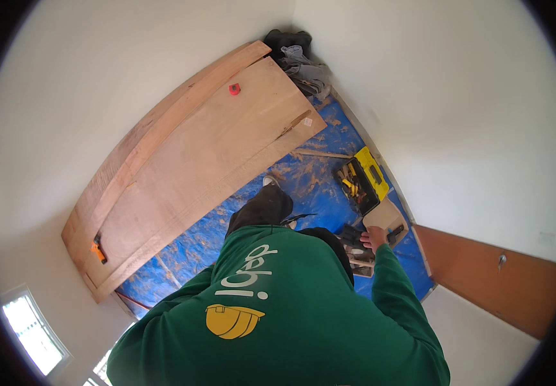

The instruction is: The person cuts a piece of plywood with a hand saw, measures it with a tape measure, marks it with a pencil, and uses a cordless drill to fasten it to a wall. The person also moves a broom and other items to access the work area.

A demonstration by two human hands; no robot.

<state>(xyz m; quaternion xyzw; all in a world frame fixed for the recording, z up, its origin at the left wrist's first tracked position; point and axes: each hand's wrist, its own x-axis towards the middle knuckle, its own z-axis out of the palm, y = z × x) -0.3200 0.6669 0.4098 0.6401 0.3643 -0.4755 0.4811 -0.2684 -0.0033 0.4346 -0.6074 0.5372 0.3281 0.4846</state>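
Observation:
My right arm, in a green sleeve (pixel 394 276), reaches down to the right. My right hand (pixel 374 238) is over an open case of dark tools (pixel 353 237), beside its beige lid or panel (pixel 387 219). Its fingers look stretched and slightly apart, with nothing visible in them. Next to the hand, a small black tool (pixel 395 234) lies on the beige surface. My left arm bends in front of my body, and the left hand is hidden behind the green sweatshirt (pixel 310 315).
A black toolbox with a yellow lid (pixel 371 174) stands open by the wall. A large wooden panel (pixel 207 161) lies to the left, with a red tape measure (pixel 235 89) and an orange-black tool (pixel 99 249) on it. Blue sheeting (pixel 316 174) strewn with wood shavings covers the floor.

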